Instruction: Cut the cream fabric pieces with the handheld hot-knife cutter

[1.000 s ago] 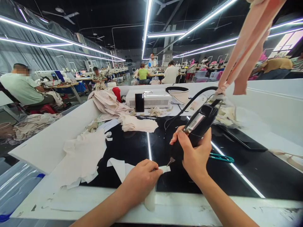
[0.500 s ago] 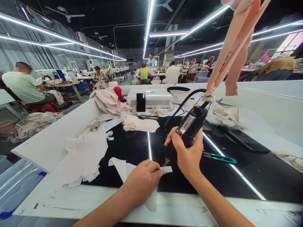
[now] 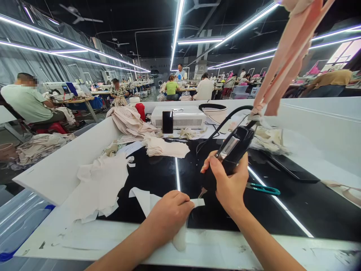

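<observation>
Low at the middle of the table, my left hand [image 3: 172, 210] has its fingers pressed together on a white cloth piece [image 3: 140, 199]. A narrow end of the cloth sticks out beyond the fingertips, and a rounded end hangs below the hand. My right hand [image 3: 229, 182] is wrapped round a black corded hand tool [image 3: 239, 141] with a slim metal tip. The tip points down, just above the narrow end; I cannot tell whether it touches. Pink fabric strips [image 3: 287, 60] are tied to the tool's upper end. Right of this hand lie teal-handled snips [image 3: 265, 189].
Cream cloth pieces [image 3: 100, 184] lie at the left, with another stack [image 3: 166, 146] behind the hands. A white vented box [image 3: 188, 118] and a phone [image 3: 167, 122] stand at the back. White side panels [image 3: 67, 162] border the black work surface [image 3: 158, 173]. Several people sit farther off.
My right hand has moved slightly right and up with the tool, so its tip has shifted away from my left fingertips. My left hand stays nearly still on the cloth.
</observation>
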### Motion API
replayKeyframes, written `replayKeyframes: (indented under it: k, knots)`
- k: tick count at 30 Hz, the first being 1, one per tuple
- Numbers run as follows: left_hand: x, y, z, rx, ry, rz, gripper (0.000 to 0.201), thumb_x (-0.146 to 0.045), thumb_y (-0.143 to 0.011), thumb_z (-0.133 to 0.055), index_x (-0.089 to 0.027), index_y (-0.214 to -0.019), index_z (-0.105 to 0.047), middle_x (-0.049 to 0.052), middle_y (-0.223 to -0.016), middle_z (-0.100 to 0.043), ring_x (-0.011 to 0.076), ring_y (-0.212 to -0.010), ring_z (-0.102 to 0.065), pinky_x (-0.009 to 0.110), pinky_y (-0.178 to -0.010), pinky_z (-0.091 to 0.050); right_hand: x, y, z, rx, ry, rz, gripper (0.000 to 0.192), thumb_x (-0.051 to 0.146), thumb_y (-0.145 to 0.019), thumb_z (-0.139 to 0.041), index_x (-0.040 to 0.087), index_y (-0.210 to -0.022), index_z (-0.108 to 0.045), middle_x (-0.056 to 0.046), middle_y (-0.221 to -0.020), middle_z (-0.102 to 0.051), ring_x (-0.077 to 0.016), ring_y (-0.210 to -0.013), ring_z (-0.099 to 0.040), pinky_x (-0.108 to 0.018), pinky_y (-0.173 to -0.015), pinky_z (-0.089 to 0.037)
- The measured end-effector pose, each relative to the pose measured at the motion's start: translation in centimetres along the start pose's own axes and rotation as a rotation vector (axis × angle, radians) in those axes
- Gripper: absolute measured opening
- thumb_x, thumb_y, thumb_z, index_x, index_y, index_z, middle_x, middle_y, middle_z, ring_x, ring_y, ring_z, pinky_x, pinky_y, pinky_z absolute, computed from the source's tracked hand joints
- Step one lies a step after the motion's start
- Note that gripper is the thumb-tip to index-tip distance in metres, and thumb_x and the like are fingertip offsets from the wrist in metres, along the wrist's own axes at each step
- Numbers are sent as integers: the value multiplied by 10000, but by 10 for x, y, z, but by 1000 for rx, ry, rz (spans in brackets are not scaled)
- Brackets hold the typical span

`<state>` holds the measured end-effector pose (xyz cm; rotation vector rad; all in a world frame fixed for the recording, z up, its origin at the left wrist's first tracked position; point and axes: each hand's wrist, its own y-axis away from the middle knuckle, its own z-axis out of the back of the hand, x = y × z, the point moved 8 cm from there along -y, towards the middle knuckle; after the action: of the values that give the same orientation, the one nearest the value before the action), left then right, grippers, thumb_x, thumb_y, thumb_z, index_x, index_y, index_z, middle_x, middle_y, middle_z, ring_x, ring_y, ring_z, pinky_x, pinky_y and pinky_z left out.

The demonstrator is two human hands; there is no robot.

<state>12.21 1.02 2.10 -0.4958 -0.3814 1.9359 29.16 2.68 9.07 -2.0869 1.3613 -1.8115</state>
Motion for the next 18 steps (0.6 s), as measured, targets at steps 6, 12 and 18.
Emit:
replayKeyframes:
  k: [6,12,18]
  knots:
    - [3,1,-1,-15,34,18,162,-56,-1048,-606,-146,-1102,-730,64,-1017,-727,213,-917,-687,349,-887,-626,7,7,-3,37,-91,-18,302,255,-894,-823,289,-991,-540,71,-850,-699,-122,-584,-654,-277,-539,-606]
    - [3,0,-1,1,45,29,148,-56,-1043,-623,-149,-1085,-730,55,-1008,-727,211,-924,-687,346,-899,-620,6,15,-6,65,-74,-21,275,229,-910,-802,285,-989,-544,71,-837,-695,-116,-580,-651,-264,-538,-586]
    - [3,0,0,-16,51,20,138,-63,-1048,-620,-147,-1066,-728,54,-1005,-727,207,-911,-683,342,-881,-618,9,13,-5,71,-49,-15,268,247,-904,-803,278,-982,-548,65,-842,-700,-118,-573,-657,-270,-538,-589]
